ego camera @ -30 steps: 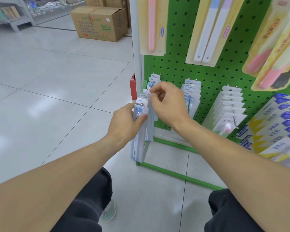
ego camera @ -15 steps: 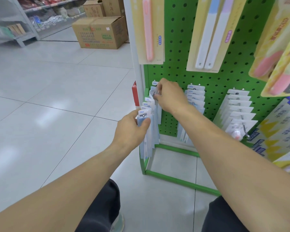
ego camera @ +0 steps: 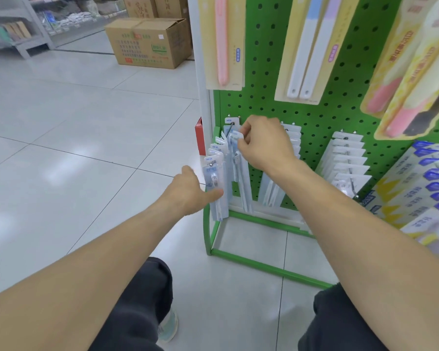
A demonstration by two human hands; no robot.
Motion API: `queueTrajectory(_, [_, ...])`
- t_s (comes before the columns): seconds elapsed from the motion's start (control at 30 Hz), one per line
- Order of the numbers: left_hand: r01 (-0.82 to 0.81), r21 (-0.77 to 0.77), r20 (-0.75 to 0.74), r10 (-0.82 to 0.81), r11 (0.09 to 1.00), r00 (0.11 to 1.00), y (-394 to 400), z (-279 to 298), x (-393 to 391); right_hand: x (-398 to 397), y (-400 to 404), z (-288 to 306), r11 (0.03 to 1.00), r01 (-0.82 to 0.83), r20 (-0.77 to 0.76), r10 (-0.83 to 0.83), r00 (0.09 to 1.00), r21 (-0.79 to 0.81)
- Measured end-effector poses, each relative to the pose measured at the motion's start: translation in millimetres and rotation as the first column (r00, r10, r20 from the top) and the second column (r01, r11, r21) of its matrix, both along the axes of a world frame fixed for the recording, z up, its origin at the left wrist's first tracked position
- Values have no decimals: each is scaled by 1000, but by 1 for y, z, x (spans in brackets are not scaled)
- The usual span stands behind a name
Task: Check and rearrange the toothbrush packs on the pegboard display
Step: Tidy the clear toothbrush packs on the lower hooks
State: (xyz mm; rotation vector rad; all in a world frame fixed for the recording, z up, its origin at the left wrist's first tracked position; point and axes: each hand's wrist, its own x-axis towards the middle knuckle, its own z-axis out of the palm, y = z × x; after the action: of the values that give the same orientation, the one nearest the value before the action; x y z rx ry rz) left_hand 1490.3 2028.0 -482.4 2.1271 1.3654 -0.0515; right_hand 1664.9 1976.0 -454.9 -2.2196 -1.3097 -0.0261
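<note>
Head view of a green pegboard (ego camera: 312, 117), taken as the landmark for all positions. At its lower left corner a hook (ego camera: 230, 129) carries a row of white-and-blue toothbrush packs (ego camera: 219, 150), fanned forward off the board. The right hand (ego camera: 262, 143) reaches to the rear of this row; thumb and forefinger pinch the top tab of one pack (ego camera: 235, 148), which hangs tilted just in front of the board, below a rear pack marked "NEW" (ego camera: 230, 120) that sits against the board. Whether the pinched pack is on the hook cannot be told. The left hand (ego camera: 190, 193) is at the front of the same row, at the board's left edge; its thumb presses the face of the front pack (ego camera: 214, 178), and the other fingers are hidden behind the packs, so the grip is most likely a pinch on the front pack. Further along the board's lower part hang a second white row (ego camera: 293, 138), partly hidden by the right hand, a third white row (ego camera: 347, 158), and blue-and-yellow packs (ego camera: 421, 188) at the right edge. Cream packs (ego camera: 224, 41) with pink, blue and lilac brushes hang across the board's upper part. A green base frame (ego camera: 259, 263) stands on the tiled floor (ego camera: 74, 148) below the board. A cardboard box (ego camera: 148, 43) stands on the floor to the upper left of the board.
</note>
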Motion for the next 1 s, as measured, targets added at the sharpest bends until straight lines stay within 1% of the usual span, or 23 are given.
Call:
queueTrajectory(0.03, [46,-55,-149,-54,997,987,-2,1,-4,-3,-5,4,1000,-6,4,6,1000,-25])
queueTrajectory(0.07, [95,-130,-257,-126,987,958,-3,0,-7,-6,-11,8,999,-12,10,13,1000,-53])
queueTrajectory(0.1, [139,-211,-307,-201,968,930,-4,-3,-10,-9,-16,11,997,-19,15,21,1000,-74])
queueTrajectory(0.13, [178,-281,-299,-262,943,917,-5,-5,-13,-11,-22,14,996,-31,13,32,999,-85])
queueTrajectory(0.17, [214,-335,-251,-306,918,919,-8,-5,-14,-13,-28,17,995,-50,2,51,999,-85])
queueTrajectory(0.23, [291,-371,-117,-355,882,928,-15,-1,-14,-16,-42,21,991,-112,-49,109,993,-79])
queueTrajectory(0.3, [370,-336,-24,-401,866,916,-23,6,-12,-18,-57,25,983,-170,-96,163,982,-63])
queueTrajectory(0.33, [408,-311,-3,-430,858,903,-26,9,-12,-18,-64,26,982,-182,-130,175,976,-42])
queueTrajectory(0.47, [510,-203,-51,-530,836,847,-38,21,-13,-15,-86,21,982,-190,-332,187,925,24])
queueTrajectory(0.57, [517,-93,-31,-522,851,853,-45,29,-15,-16,-99,16,977,-210,-457,206,865,42])
queueTrajectory(0.6, [504,-49,-2,-504,862,863,-46,30,-16,-17,-103,15,974,-224,-493,216,843,43])
queueTrajectory(0.63, [476,-17,63,-474,879,878,-48,31,-16,-17,-106,14,970,-238,-518,226,825,44])
queueTrajectory(0.67, [433,-9,177,-425,901,888,-50,31,-15,-18,-109,12,968,-247,-539,234,809,48])
queueTrajectory(0.7, [385,-35,324,-354,922,877,-51,30,-12,-19,-112,10,967,-248,-560,238,793,60])
queueTrajectory(0.73, [341,-86,462,-266,936,846,-53,31,-10,-20,-114,9,967,-242,-583,242,776,79])
queueTrajectory(0.77, [309,-138,556,-185,941,810,-55,32,-8,-21,-115,7,967,-235,-604,248,757,103])
queueTrajectory(0.8, [295,-165,608,-138,941,782,-56,34,-6,-22,-116,7,966,-226,-622,254,741,126])
queueTrajectory(0.87, [300,-151,638,-139,942,757,-57,35,-3,-23,-117,5,964,-205,-650,266,711,170])
queueTrajectory(0.93, [314,-121,626,-173,942,760,-57,34,-3,-24,-116,4,963,-175,-664,268,698,204])
queueTrajectory(0.97, [316,-115,622,-179,942,762,-56,33,-3,-25,-116,3,963,-162,-654,266,708,216])
queueTrajectory(1.0, [319,-112,622,-183,941,761,-57,34,-2,-24,-116,2,963,-156,-610,261,748,222])
